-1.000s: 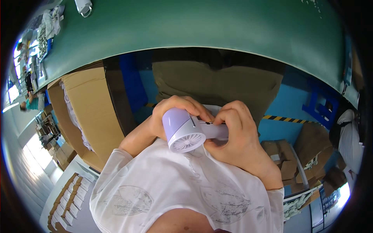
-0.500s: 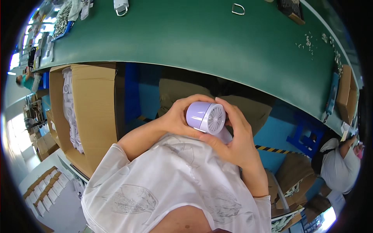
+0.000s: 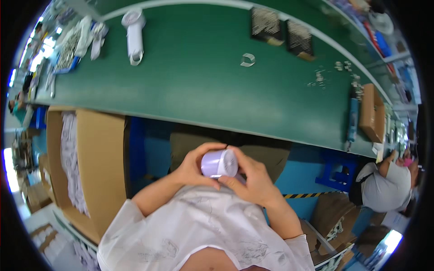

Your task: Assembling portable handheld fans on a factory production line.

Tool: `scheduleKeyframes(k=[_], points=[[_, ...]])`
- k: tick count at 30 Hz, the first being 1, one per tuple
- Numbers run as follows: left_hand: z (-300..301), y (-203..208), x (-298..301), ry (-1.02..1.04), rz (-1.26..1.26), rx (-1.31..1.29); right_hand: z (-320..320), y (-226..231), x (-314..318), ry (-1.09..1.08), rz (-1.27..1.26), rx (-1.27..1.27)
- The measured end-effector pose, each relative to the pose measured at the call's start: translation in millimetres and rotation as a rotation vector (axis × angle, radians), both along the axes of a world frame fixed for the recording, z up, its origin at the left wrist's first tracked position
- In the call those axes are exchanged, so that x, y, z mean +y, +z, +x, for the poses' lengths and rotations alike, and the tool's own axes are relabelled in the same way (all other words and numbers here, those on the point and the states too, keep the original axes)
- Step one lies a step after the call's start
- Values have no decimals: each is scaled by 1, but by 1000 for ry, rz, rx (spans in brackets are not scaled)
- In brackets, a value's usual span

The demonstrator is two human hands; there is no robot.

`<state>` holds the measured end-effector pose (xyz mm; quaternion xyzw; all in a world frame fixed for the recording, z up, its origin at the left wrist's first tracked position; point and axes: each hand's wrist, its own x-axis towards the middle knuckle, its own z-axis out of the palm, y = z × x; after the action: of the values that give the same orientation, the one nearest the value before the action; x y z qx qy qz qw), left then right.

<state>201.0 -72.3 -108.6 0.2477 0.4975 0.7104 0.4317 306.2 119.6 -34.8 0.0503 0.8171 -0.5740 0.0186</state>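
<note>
A small lilac handheld fan [image 3: 214,164], with a pale round slotted grille on its right end, is held in front of my chest. My left hand [image 3: 193,168] wraps round its lilac body from the left. On the other side, my right hand [image 3: 254,179] is closed about the grille end, thumb below and fingers above. Whatever part of the fan lies behind the fingers is hidden. Another handheld fan [image 3: 134,38], whitish with a loop at its end, lies on the green table. A small metal loop [image 3: 247,60] lies farther right.
Across the front runs the green table [image 3: 190,86]. At left stands a cardboard box [image 3: 100,167] of lilac-white parts. Two dark trays of small pieces [image 3: 266,25], scattered bits, a blue electric screwdriver [image 3: 353,113] and an open carton [image 3: 373,113] lie right. A co-worker [image 3: 384,185] sits far right.
The view has shifted upward, so more of the table's far side shows and my hands appear lower. Both hands still hold the fan, its grille now facing more to the right.
</note>
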Motion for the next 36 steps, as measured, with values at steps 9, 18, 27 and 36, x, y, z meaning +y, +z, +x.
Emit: scheduleKeyframes(k=[9, 18, 27, 36], points=[[27, -11, -11, 210, -65, 45, 5, 0, -10, 12, 57, 4], [43, -26, -4, 189, -87, 138, 20, 10, 1, 58, 69, -38], [53, -22, -20, 171, -71, 200, 34, 11, -11, 51, 87, -9], [53, -8, -20, -2, -74, 135, 40, 16, -12, -2, 149, 7]])
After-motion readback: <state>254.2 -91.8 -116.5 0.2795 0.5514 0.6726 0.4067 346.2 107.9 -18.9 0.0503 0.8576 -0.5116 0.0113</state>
